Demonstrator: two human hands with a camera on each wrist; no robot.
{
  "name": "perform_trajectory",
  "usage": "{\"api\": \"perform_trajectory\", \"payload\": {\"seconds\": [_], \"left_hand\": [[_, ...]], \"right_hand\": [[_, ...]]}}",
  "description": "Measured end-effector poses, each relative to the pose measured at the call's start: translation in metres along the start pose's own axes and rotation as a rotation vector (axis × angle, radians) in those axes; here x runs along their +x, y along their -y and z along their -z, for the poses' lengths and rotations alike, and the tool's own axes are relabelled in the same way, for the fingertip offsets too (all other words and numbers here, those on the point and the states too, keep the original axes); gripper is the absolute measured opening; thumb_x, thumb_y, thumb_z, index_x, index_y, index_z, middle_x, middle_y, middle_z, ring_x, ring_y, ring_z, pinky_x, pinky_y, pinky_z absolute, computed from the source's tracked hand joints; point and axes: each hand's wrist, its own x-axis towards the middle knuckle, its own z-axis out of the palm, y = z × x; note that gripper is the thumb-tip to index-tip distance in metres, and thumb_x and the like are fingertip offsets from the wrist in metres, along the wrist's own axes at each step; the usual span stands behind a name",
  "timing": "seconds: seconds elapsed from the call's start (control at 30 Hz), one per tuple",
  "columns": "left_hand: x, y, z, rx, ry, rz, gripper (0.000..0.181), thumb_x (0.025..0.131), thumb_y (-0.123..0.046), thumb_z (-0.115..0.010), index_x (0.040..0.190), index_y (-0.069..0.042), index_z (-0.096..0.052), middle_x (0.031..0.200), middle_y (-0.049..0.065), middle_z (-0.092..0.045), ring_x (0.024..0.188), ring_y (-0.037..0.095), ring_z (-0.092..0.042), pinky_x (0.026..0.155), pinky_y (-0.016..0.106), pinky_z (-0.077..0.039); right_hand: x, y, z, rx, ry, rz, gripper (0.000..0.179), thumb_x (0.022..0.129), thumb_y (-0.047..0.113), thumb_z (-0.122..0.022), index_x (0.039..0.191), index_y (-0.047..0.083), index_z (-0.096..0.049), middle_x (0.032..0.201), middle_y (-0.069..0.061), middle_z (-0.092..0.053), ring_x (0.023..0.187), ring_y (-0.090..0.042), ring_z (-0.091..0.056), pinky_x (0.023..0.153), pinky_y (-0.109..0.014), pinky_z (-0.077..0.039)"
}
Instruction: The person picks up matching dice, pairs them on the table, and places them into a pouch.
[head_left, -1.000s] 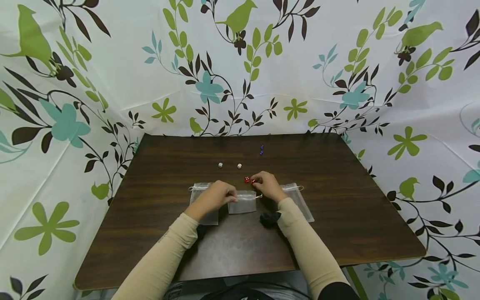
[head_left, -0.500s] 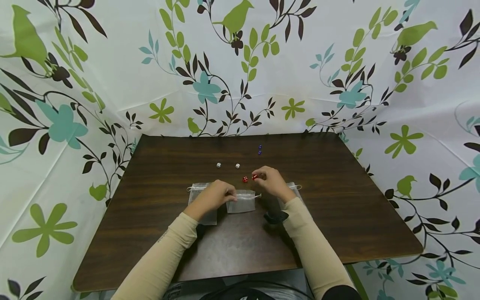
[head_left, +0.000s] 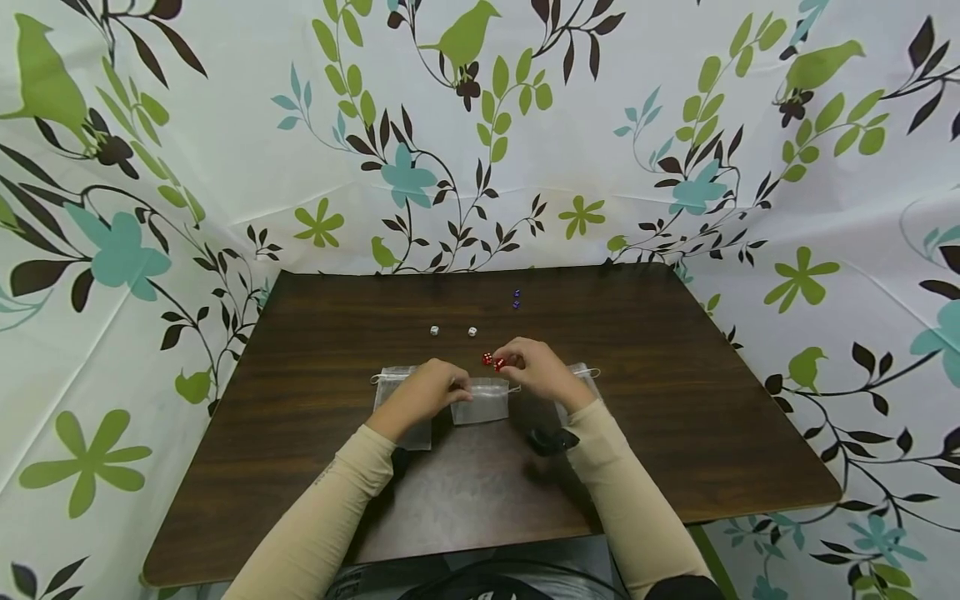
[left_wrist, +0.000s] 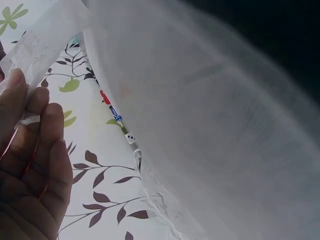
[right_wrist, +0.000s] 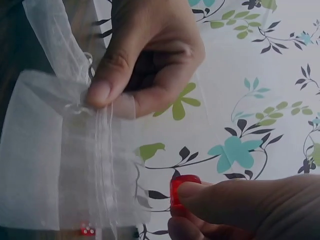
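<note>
My left hand (head_left: pixel 431 390) pinches the rim of the middle sheer white drawstring pouch (head_left: pixel 482 405) between thumb and fingertips. Seen from the right wrist, that pouch (right_wrist: pixel 75 150) hangs from the left thumb and finger, its gathered cord edge towards the right. My right hand (head_left: pixel 536 371) holds a red die (right_wrist: pixel 181 189) between thumb and fingers, just right of the pouch. A second red die (head_left: pixel 487 358) lies on the table beyond the pouch, beside the held one in the head view. The left wrist camera is mostly covered by blurred sheer fabric.
Two white dice (head_left: pixel 453 331) sit farther back on the brown table (head_left: pixel 345 317), with two blue dice (head_left: pixel 517 300) behind them to the right. Sheer pouches lie on either side, a left one (head_left: pixel 416 437) and a right one (head_left: pixel 592 383), each partly covered by an arm.
My right hand has raised the red die from beside the other one, then drawn it left and back towards the pouch. My left hand keeps its pinch on the pouch, nearly still.
</note>
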Motion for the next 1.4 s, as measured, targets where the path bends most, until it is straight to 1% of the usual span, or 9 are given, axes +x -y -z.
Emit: {"api": "perform_trajectory", "payload": {"seconds": [0.17, 0.27, 0.43, 0.63, 0.77, 0.9, 1.13, 1.3, 1.4], "left_hand": [[0.001, 0.001, -0.001, 0.017, -0.021, -0.018, 0.008, 0.083, -0.022, -0.075, 0.077, -0.019, -0.07, 0.073, -0.01, -0.068, 0.061, 0.0, -0.056, 0.057, 0.019, -0.046], [0.001, 0.0, -0.001, 0.023, -0.031, -0.025, 0.008, 0.083, -0.022, -0.075, 0.077, -0.019, -0.07, 0.072, -0.01, -0.067, 0.062, 0.0, -0.056, 0.057, 0.019, -0.046], [0.001, 0.0, -0.001, 0.027, -0.047, -0.04, 0.008, 0.082, -0.022, -0.076, 0.076, -0.02, -0.07, 0.072, -0.01, -0.067, 0.063, 0.0, -0.057, 0.058, 0.02, -0.047], [0.001, 0.003, -0.005, 0.019, -0.062, -0.084, 0.01, 0.081, -0.02, -0.076, 0.075, -0.021, -0.069, 0.073, -0.012, -0.066, 0.066, 0.001, -0.06, 0.062, 0.021, -0.049], [0.001, 0.003, -0.006, 0.005, -0.064, -0.099, 0.009, 0.081, -0.019, -0.076, 0.075, -0.02, -0.07, 0.074, -0.012, -0.067, 0.067, 0.001, -0.061, 0.063, 0.02, -0.05], [0.001, 0.002, -0.006, -0.005, -0.072, -0.117, 0.009, 0.08, -0.018, -0.076, 0.075, -0.019, -0.07, 0.074, -0.011, -0.068, 0.068, 0.002, -0.062, 0.063, 0.02, -0.051], [0.001, 0.001, -0.006, -0.016, -0.068, -0.122, 0.007, 0.079, -0.017, -0.077, 0.076, -0.019, -0.071, 0.075, -0.011, -0.068, 0.068, 0.002, -0.062, 0.064, 0.019, -0.051], [-0.001, 0.0, -0.004, -0.025, -0.061, -0.13, 0.006, 0.079, -0.015, -0.077, 0.077, -0.018, -0.071, 0.076, -0.009, -0.069, 0.07, 0.003, -0.063, 0.065, 0.019, -0.051], [-0.004, 0.001, -0.002, -0.018, -0.053, -0.132, 0.007, 0.079, -0.016, -0.077, 0.076, -0.018, -0.071, 0.075, -0.009, -0.069, 0.069, 0.002, -0.063, 0.063, 0.019, -0.051]], "right_hand": [[-0.003, 0.005, -0.003, -0.01, 0.036, 0.044, 0.022, 0.088, 0.006, -0.069, 0.11, 0.004, -0.07, 0.103, -0.005, -0.066, 0.086, -0.014, -0.061, 0.071, -0.024, -0.049], [-0.005, 0.008, -0.004, -0.003, 0.062, 0.056, 0.022, 0.088, 0.005, -0.068, 0.11, 0.004, -0.07, 0.105, -0.005, -0.066, 0.088, -0.016, -0.062, 0.074, -0.028, -0.052], [-0.006, 0.008, -0.005, 0.02, 0.09, 0.046, 0.022, 0.09, 0.006, -0.067, 0.111, 0.005, -0.07, 0.107, -0.003, -0.066, 0.09, -0.015, -0.062, 0.077, -0.033, -0.053], [-0.008, 0.008, -0.004, 0.032, 0.073, 0.051, 0.022, 0.09, 0.008, -0.067, 0.112, 0.005, -0.07, 0.107, -0.002, -0.066, 0.088, -0.014, -0.06, 0.074, -0.027, -0.05], [-0.008, 0.007, -0.002, 0.042, 0.039, 0.064, 0.023, 0.09, 0.008, -0.067, 0.113, 0.005, -0.07, 0.108, -0.003, -0.066, 0.088, -0.015, -0.06, 0.075, -0.029, -0.05], [-0.007, 0.005, -0.001, 0.076, 0.018, 0.035, 0.023, 0.091, 0.01, -0.066, 0.114, 0.007, -0.069, 0.111, -0.003, -0.066, 0.091, -0.016, -0.061, 0.078, -0.032, -0.052], [-0.001, -0.007, -0.001, 0.203, -0.009, -0.056, 0.027, 0.092, 0.012, -0.066, 0.119, 0.007, -0.067, 0.113, -0.007, -0.066, 0.096, -0.02, -0.063, 0.08, -0.036, -0.053], [0.008, -0.02, -0.009, 0.254, -0.065, -0.094, 0.027, 0.092, 0.01, -0.066, 0.118, 0.008, -0.067, 0.11, -0.01, -0.067, 0.094, -0.019, -0.062, 0.08, -0.035, -0.052], [0.014, -0.029, -0.018, 0.281, -0.062, -0.112, 0.028, 0.092, 0.011, -0.066, 0.12, 0.006, -0.066, 0.109, -0.011, -0.067, 0.093, -0.02, -0.062, 0.078, -0.034, -0.052]]}}
